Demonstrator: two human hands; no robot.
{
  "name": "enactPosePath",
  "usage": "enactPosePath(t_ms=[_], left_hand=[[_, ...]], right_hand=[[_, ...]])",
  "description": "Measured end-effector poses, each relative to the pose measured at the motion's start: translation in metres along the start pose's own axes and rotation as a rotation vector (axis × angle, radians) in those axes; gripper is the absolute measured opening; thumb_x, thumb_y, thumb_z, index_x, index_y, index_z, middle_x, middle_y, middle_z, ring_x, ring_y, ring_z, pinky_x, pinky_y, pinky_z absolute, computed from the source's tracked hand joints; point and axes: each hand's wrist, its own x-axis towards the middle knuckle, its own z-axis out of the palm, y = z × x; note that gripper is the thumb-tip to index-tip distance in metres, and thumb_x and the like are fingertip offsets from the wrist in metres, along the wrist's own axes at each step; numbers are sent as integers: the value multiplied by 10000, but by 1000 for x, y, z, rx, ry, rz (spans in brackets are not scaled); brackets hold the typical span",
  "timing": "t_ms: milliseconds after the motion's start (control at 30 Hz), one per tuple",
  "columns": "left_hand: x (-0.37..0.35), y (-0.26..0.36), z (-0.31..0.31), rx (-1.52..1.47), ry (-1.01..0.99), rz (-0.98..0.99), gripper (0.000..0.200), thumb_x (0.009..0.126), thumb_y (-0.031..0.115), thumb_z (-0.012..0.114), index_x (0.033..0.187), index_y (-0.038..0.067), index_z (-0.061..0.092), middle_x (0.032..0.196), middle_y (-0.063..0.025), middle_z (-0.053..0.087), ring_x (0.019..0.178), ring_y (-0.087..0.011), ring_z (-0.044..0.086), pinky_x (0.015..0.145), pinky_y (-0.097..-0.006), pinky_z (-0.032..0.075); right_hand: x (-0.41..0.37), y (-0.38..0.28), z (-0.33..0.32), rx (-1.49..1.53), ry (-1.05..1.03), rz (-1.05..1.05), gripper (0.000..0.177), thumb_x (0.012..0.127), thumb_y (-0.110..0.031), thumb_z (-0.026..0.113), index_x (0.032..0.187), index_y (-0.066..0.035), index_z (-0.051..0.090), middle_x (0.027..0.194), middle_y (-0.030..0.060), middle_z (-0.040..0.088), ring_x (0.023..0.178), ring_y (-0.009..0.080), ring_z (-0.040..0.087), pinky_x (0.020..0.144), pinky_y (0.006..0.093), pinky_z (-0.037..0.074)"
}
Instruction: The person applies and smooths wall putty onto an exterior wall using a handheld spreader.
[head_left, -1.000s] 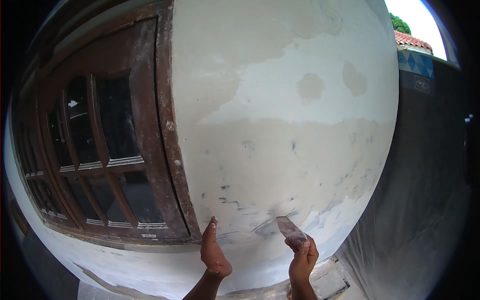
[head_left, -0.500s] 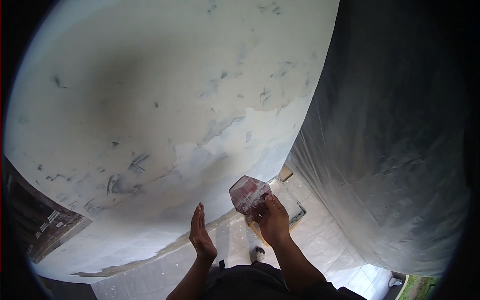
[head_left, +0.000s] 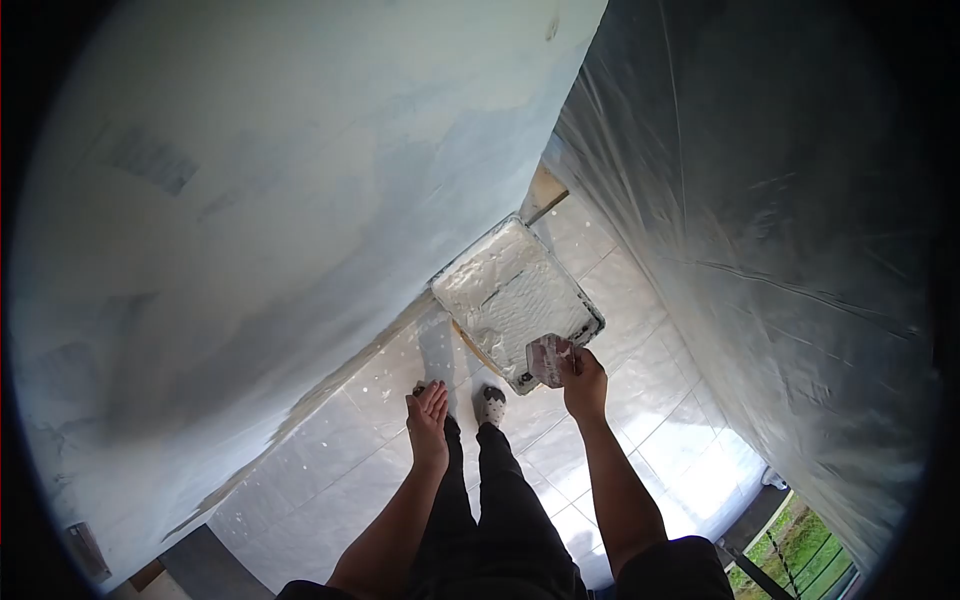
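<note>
Scraper (head_left: 545,358): lay to the right of the left hand (head_left: 428,415), with that hand's fingers straight, close together and empty. Was pinched in the fingers of the right hand (head_left: 585,385), blade pointing up-left over the near corner of the tray (head_left: 500,285).

Soft daylight fills a fisheye view ringed by black vignette, with lines bowing at the edges. The floor tiles (head_left: 690,440) glare brightest at 5 o'clock; the wall (head_left: 250,200) at 9 o'clock is shadowed and smeared. Near centre, the right hand (head_left: 585,385) and its scraper (head_left: 545,358) look fairly crisp.
</note>
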Motion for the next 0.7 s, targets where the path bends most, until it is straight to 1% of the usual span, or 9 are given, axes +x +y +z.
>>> enactPosePath(t_ms=[33, 67, 100, 133, 167, 233, 300, 367, 700], left_hand=[[15, -14, 3, -19, 3, -61, 801, 1017, 623, 251, 1405, -54, 438, 1432, -196, 488, 1369, -278, 434, 1179, -402, 271], [26, -29, 3, -25, 10, -90, 799, 1017, 623, 251, 1405, -49, 440, 1429, -196, 492, 1366, -276, 436, 1177, -402, 271], [38, -41, 6, -31, 10, -114, 797, 1017, 623, 251, 1406, -45, 442, 1427, -195, 495, 1364, -275, 438, 1175, -401, 271], [51, -52, 9, 13, 47, -156, 843, 991, 671, 268, 1406, -40, 447, 1428, -198, 495, 1358, -274, 444, 1168, -393, 275], [64, -62, 12, 20, 50, -161, 843, 991, 671, 268, 1406, -40, 447, 1428, -198, 495, 1358, -274, 444, 1168, -393, 275], [81, -79, 15, 13, 185, -307, 916, 952, 736, 263, 1376, -51, 461, 1397, -193, 518, 1322, -283, 467, 1161, -397, 275], [91, -90, 16, -15, 205, -340, 956, 927, 769, 272, 1373, -56, 460, 1385, -193, 526, 1312, -287, 472, 1149, -400, 282], [104, -94, 19, -64, 169, -366, 948, 933, 760, 272, 1366, -61, 462, 1367, -196, 536, 1292, -291, 485, 1137, -402, 299], [117, -106, 35, 21, 138, -354, 956, 936, 757, 276, 1354, -84, 458, 1315, -222, 552, 1247, -301, 508, 1102, -398, 344]], right_hand=[[12, 4, 14, -122, 39, -94, 223, 905, -162, 675, 1041, 15, 657, 801, 80, 688, 710, 130, 629, 638, 309, 513], [16, 11, 23, -163, 60, -103, 238, 895, -196, 684, 1026, 1, 663, 850, 124, 709, 742, 226, 665, 694, 366, 523], [21, 16, 32, -211, 35, -71, 233, 902, -219, 669, 1025, -20, 668, 877, 155, 712, 767, 292, 684, 703, 385, 524], [28, 23, 41, -205, 19, -75, 232, 906, -224, 661, 1028, -26, 669, 875, 159, 710, 781, 304, 690, 707, 389, 525], [33, 29, 51, -198, 4, -78, 231, 911, -229, 654, 1030, -32, 670, 872, 163, 709, 795, 317, 696, 710, 394, 525], [44, 38, 66, -191, -8, -93, 226, 911, -218, 653, 1039, -32, 659, 861, 165, 706, 804, 325, 700, 715, 399, 528], [51, 47, 78, -170, -101, -115, 219, 911, -201, 646, 1044, -28, 631, 872, 204, 698, 850, 394, 686, 727, 441, 529], [56, 52, 87, -143, -118, -106, 209, 913, -189, 640, 1043, -26, 621, 881, 208, 695, 856, 399, 682, 729, 444, 527], [70, 64, 98, -160, -151, -88, 216, 912, -181, 628, 1067, -31, 619, 895, 213, 695, 876, 414, 674, 741, 454, 525]])
